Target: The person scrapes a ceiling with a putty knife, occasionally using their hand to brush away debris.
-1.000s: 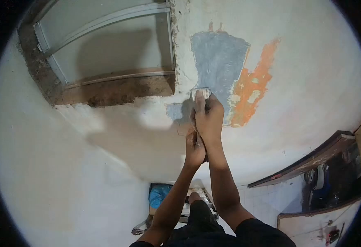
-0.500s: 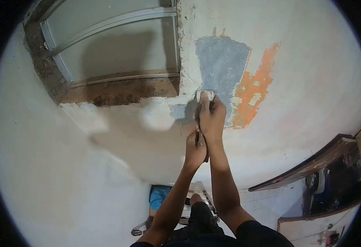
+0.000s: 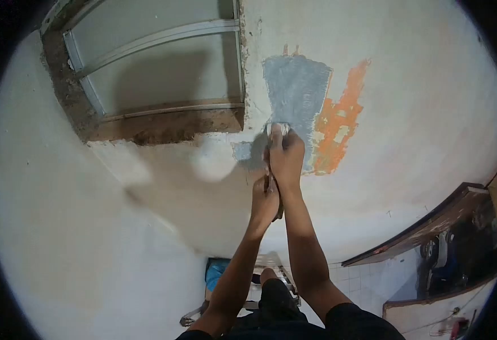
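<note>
My right hand (image 3: 289,158) is closed on what looks like a putty knife (image 3: 278,128), with white paste at its end, pressed against the grey patch (image 3: 298,85) on the wall. The forefinger lies stretched along the tool. Just below, my left hand (image 3: 264,199) is wrapped round a thin, dark, flat piece (image 3: 271,180) seen almost edge-on. Its kind is hard to make out, and the fingers hide most of it. Right of the grey patch is an orange, partly bare patch (image 3: 342,127).
A recessed window frame (image 3: 163,37) with a rough, broken sill (image 3: 169,127) is at upper left. Below are a blue bag-like thing (image 3: 216,272), a ladder-like support (image 3: 285,277) under my legs, and a tiled floor (image 3: 356,277). A dark-edged opening (image 3: 418,226) lies at lower right.
The view has shifted slightly, so the wall patches appear further left. Both hands keep their holds, the right one still at the lower part of the grey patch.
</note>
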Demonstrator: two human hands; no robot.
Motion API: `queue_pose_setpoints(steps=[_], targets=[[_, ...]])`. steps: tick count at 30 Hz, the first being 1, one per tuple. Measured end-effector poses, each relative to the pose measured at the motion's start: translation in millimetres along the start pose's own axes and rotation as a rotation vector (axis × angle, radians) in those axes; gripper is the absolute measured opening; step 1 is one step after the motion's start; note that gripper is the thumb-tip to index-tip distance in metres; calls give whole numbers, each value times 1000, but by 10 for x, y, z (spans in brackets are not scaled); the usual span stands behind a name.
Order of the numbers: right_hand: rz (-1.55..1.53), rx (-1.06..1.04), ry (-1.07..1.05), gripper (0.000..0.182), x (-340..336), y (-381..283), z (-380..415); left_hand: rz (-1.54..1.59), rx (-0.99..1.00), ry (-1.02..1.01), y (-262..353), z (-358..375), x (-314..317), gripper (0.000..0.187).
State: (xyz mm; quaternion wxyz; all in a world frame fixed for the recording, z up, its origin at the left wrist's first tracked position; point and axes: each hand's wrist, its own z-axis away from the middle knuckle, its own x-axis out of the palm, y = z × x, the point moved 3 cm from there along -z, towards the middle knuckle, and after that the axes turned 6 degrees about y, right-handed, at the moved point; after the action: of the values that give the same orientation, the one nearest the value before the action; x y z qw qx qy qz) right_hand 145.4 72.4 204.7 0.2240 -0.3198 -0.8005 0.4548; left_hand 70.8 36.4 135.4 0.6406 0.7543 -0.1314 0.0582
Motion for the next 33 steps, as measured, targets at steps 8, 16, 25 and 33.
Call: queue_pose_setpoints(steps=[8,16,25,33], targets=[[28,-22,45,35,-62,17,118,-63,-140,15,55,99,-56,42],[95,13,1,35,-124,2,237,-131,-24,24,-151,133,-73,42],[249,-18,1,38,-191,331,322,-178,117,132,-343,219,-71,55],[160,487,-247,23,-403,904,1155,-54,-469,-25,-1100,908,-670,47]])
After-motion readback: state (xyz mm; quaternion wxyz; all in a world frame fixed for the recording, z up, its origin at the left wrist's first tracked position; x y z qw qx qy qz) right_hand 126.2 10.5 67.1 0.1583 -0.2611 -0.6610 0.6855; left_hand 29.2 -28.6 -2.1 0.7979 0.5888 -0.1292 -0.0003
